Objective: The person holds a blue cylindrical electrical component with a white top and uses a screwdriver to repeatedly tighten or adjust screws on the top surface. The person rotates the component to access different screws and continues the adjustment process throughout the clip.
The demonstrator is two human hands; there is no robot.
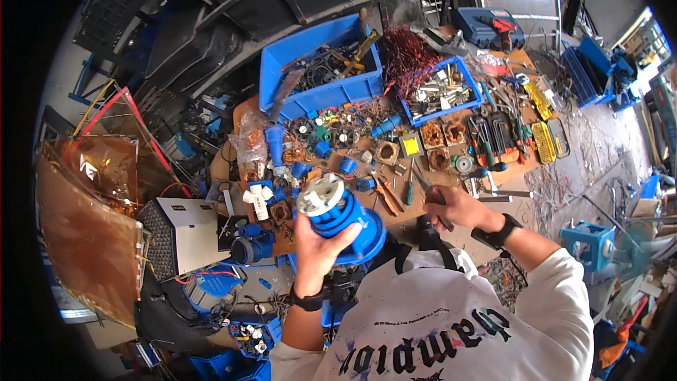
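My left hand (pixel 317 254) grips a blue ribbed plastic housing (pixel 356 240) with a white, slotted top piece (pixel 321 194) facing up, held over the front edge of the cluttered bench. To the right, my right hand (pixel 458 208) is closed on a red-and-dark tool handle (pixel 437 201), with a narrow metal shaft reaching up and left toward the bench. Pliers with orange handles (pixel 388 197) and a green screwdriver (pixel 409 190) lie between my hands. A white pipe fitting (pixel 257 197) sits left of the housing.
The bench (pixel 522 169) holds blue crates (pixel 317 92) of metal parts, scattered fittings, hand tools and a red drill (pixel 502 28) on a case. A white-topped box (pixel 190 233) and copper-coloured sheets (pixel 92 219) stand at left. A blue stool-like frame (pixel 589 243) is at right.
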